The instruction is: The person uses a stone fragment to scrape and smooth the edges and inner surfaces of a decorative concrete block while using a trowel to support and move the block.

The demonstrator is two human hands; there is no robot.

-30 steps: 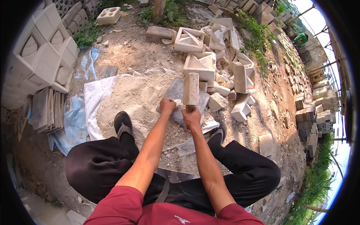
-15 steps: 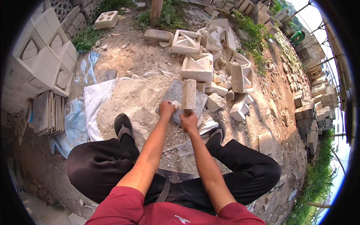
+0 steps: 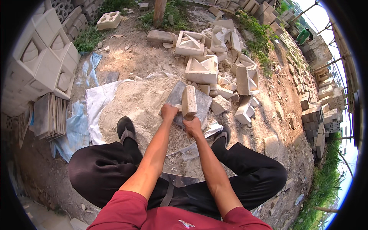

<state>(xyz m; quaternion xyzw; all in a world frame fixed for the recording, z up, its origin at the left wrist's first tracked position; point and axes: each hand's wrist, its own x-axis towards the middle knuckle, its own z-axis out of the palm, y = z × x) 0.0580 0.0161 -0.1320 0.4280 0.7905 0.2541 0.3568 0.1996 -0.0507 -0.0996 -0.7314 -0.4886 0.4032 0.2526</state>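
R hand [image 3: 193,125]: clamped on handle of block-headed mallet [image 3: 189,101], head just beyond it | L hand [image 3: 169,112]: fingers closed on small pale chunk [image 3: 178,107], partly hidden | grey slab [image 3: 204,102]: beneath both hands | powder heap [image 3: 132,100]: left of L hand | broken blocks [image 3: 201,69]: beyond R hand

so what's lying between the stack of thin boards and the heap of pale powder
In the head view, crumpled blue sheeting lies beside the stack of thin boards, then the edge of a white sheet, bordering the heap of pale powder.
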